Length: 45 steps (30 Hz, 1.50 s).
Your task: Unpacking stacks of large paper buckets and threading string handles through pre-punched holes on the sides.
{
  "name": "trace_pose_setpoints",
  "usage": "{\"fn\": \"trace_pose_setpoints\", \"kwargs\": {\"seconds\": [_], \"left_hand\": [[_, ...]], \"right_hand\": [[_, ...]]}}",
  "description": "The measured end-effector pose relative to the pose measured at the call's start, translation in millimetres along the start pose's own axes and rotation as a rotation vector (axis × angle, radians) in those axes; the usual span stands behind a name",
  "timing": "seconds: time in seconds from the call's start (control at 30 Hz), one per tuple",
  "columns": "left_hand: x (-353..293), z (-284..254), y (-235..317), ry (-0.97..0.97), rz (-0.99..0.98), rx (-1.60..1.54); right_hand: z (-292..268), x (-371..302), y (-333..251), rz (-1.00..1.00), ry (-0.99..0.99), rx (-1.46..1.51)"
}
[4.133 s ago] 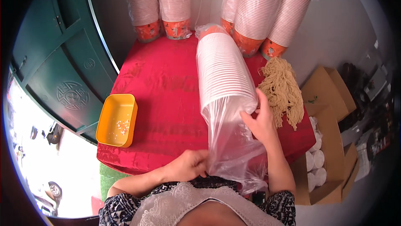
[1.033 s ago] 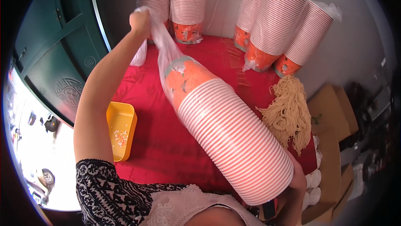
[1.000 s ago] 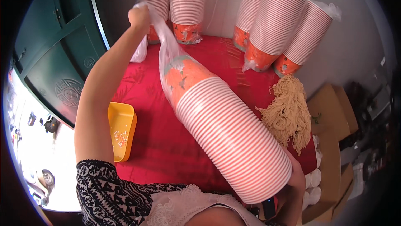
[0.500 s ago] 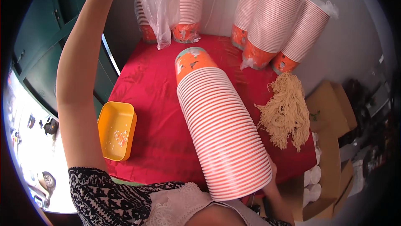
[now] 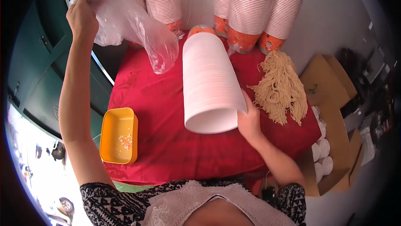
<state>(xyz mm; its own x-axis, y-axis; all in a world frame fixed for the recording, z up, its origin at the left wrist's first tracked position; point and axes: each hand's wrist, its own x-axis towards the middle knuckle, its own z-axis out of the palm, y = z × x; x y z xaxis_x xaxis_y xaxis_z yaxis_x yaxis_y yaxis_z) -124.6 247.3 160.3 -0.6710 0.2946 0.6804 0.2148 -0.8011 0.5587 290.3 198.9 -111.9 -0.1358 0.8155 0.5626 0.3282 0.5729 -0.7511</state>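
Head view shows us a bare stack of nested paper bowls (image 5: 211, 79) tilted over the middle of the red tablecloth (image 5: 161, 150), its mouth towards us. Our right hand (image 5: 249, 121) clasps the rim; our left hand (image 5: 83, 19) is closed around a dangling clear plastic bag (image 5: 161, 50). With only one hand on the stack, we judge that tipping could make bowls slide apart, and the bag might snag the wrapped stacks (image 5: 246, 40) behind. We can read no brand or label, only a green mark (image 5: 312, 89) on the cardboard carton (image 5: 328, 75).
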Motion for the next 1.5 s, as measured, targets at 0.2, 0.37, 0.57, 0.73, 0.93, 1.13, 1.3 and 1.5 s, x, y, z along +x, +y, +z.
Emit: {"fn": "trace_pose_setpoints", "kwargs": {"seconds": [0.2,0.37,0.57,0.73,0.93,1.13,1.3,1.5], "left_hand": [[-50,-2,52,-0.155,-0.108,0.025],[-87,-23,84,-0.264,-0.292,0.204],[-196,-52,107,-1.249,-0.741,1.003],[-284,-77,106,-2.195,-0.756,0.514],[-303,-104,121,-2.242,-0.902,0.858],[-337,-154,135,-1.664,-0.237,1.255],[-359,-163,129,-1.749,-0.32,1.439],[-361,-179,149,-1.684,-0.078,1.351]], "right_hand": [[31,69,31,-0.057,0.062,-0.093],[43,100,27,-0.062,0.159,-0.065],[45,132,9,0.066,0.162,0.022],[74,125,32,0.058,0.143,-0.122],[48,101,28,0.302,-0.374,-0.198],[-16,-12,8,-0.34,-0.682,-0.459],[-37,-76,9,-0.369,-0.876,-0.637],[-53,-108,-21,-0.384,-0.839,-0.589]]}}
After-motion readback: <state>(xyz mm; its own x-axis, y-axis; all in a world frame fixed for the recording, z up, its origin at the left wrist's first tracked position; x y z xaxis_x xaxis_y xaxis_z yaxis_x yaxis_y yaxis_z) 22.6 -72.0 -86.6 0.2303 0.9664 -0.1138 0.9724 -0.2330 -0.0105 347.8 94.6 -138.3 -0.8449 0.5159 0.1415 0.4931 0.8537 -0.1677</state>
